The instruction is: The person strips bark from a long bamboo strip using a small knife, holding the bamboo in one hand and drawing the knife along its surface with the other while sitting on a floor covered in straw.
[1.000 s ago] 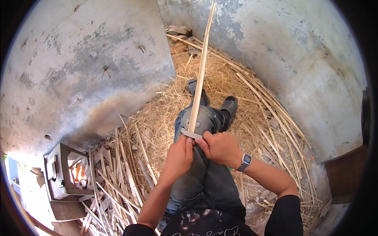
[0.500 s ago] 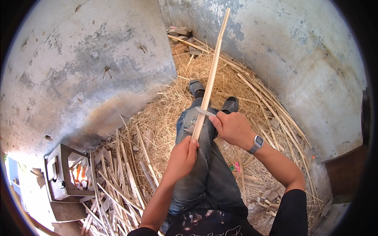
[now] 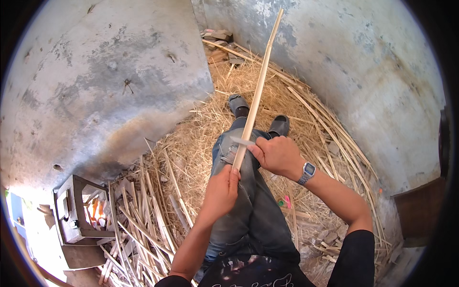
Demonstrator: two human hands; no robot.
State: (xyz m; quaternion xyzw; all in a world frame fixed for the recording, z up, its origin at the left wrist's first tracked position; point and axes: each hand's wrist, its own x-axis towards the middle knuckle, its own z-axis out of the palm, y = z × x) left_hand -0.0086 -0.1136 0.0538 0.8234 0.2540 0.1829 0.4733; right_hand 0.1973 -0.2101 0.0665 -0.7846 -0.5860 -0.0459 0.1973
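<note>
While the left hand [image 3: 222,189] pinches the near end of the wood strip [image 3: 258,91], I see it extend from those fingers toward one o'clock — the right hand [image 3: 280,155] grips a knife [image 3: 242,140] across it.

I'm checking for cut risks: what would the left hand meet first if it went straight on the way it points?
Probably the blade, held by the right hand across the strip, ahead of the left hand; depth is unclear.

Hands [image 3: 222,192] hold a blade [image 3: 243,141] across a pale strip [image 3: 258,91]
</note>
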